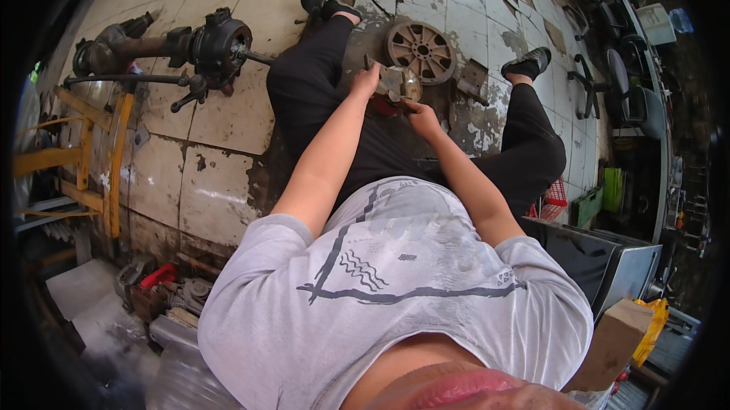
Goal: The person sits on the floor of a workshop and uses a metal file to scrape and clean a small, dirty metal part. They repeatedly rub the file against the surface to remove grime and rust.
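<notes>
head view | left hand (366, 81): gripping metal part (398, 81) by its left edge | right hand (423, 119): fingers at the part's lower edge, cannot tell whether gripping | metal part: between legs (526, 132), near side of spoked wheel (420, 52)

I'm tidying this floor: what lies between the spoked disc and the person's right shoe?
In the head view, a dark metal piece lies between the disc and shoe.

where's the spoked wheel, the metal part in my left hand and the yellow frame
Spoked wheel (420, 52): head view, on its hub.
Metal part (398, 83): head view, on the middle of its visible face.
Yellow frame (118, 165): head view, on its upright post.
</notes>
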`<state>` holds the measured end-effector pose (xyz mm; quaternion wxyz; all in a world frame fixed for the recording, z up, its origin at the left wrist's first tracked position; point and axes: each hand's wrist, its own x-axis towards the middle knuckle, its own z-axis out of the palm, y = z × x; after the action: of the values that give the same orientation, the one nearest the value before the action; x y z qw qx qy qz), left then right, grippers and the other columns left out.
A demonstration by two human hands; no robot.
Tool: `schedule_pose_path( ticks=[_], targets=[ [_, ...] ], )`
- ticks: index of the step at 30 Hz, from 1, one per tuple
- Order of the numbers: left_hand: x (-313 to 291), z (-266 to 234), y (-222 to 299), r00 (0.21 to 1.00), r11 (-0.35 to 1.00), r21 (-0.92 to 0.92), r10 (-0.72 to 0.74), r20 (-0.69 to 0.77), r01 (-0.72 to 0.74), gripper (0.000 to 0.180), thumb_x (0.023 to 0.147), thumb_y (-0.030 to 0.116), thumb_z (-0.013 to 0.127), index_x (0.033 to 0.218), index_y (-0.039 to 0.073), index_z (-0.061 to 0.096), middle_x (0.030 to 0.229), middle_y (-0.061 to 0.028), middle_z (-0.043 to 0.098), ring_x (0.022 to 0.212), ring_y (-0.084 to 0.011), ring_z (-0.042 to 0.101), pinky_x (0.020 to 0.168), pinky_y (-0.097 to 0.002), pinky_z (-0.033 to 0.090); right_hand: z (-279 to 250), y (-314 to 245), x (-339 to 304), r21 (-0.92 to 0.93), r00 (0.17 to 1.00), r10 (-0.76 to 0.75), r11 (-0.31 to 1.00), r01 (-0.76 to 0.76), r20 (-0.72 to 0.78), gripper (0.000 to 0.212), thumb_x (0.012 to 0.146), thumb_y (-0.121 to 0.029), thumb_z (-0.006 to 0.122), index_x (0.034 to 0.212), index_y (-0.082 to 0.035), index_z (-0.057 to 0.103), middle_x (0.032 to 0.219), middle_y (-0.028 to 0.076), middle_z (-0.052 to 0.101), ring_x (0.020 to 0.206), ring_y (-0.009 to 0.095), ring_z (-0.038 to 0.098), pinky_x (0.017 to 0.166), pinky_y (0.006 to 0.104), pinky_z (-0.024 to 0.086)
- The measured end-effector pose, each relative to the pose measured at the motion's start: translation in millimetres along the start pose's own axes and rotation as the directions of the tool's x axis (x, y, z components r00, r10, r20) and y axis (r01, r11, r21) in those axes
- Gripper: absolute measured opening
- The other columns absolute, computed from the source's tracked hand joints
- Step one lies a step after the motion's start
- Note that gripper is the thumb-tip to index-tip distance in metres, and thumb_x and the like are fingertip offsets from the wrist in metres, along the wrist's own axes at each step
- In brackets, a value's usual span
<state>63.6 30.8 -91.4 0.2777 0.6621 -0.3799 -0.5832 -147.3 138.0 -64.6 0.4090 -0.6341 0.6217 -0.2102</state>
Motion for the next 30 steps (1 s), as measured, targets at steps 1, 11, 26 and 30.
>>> schedule_pose_path(
  ticks=[1, 11, 26, 30],
  targets=[
    [1.4, -0.2, 0.3, 1.0, 0.999, 0.024, 0.023, -0.011, -0.022, 0.09, 0.097, 0.069, 0.049, 0.143, -0.008, 0.057, 0.14, -0.0278, 0.062, 0.123, -0.0406, 0.065, 0.094, -0.0473, 0.06, -1.1, 0.0, 2.2, 0.006, 1.0, -0.014, 1.0, 0.014, 0.012, 0.055, 0.086, 0.003, 0.057, 0.139, -0.004, 0.069, 0.135, 0.013, 0.073, 0.126, 0.021, 0.068, 0.109, 0.031, 0.047],
    [-28.8, 3.3, 9.1, 0.9, 0.736, 0.52, 0.386, 0.204, -0.434, 0.069, 0.101, 0.055, 0.05, 0.135, -0.004, 0.058, 0.14, -0.0351, 0.057, 0.133, -0.0471, 0.056, 0.109, -0.0518, 0.047, 3.8, -13.4, -3.8, 0.139, 0.952, -0.295, 0.943, 0.304, -0.082, 0.056, 0.086, 0.003, 0.058, 0.139, -0.011, 0.069, 0.138, 0.017, 0.07, 0.132, 0.03, 0.065, 0.111, 0.0364, 0.048],
    [-55.3, 3.6, 58.8, 0.952, 0.853, 0.426, 0.297, 0.074, -0.3, 0.057, 0.103, 0.046, 0.053, 0.132, -0.003, 0.06, 0.13, -0.0326, 0.066, 0.127, -0.0499, 0.059, 0.104, -0.0523, 0.048, -74.4, 213.4, 68.4, 0.323, 0.726, 0.66, 0.742, -0.588, -0.193, 0.05, 0.09, -0.022, 0.08, 0.135, -0.004, 0.067, 0.125, 0.014, 0.075, 0.113, 0.028, 0.071, 0.096, 0.0437, 0.055],
    [-52.9, 1.6, 51.7, 0.957, 0.861, 0.435, 0.29, 0.007, -0.264, 0.061, 0.103, 0.045, 0.053, 0.137, -0.004, 0.059, 0.132, -0.0334, 0.066, 0.129, -0.0492, 0.059, 0.106, -0.0502, 0.048, -69.1, 240.5, 76.2, 0.121, 0.554, 0.725, 0.645, -0.755, -0.409, 0.051, 0.09, -0.026, 0.072, 0.137, -0.006, 0.066, 0.137, 0.022, 0.066, 0.128, 0.041, 0.063, 0.106, 0.0513, 0.052]
  ],
)
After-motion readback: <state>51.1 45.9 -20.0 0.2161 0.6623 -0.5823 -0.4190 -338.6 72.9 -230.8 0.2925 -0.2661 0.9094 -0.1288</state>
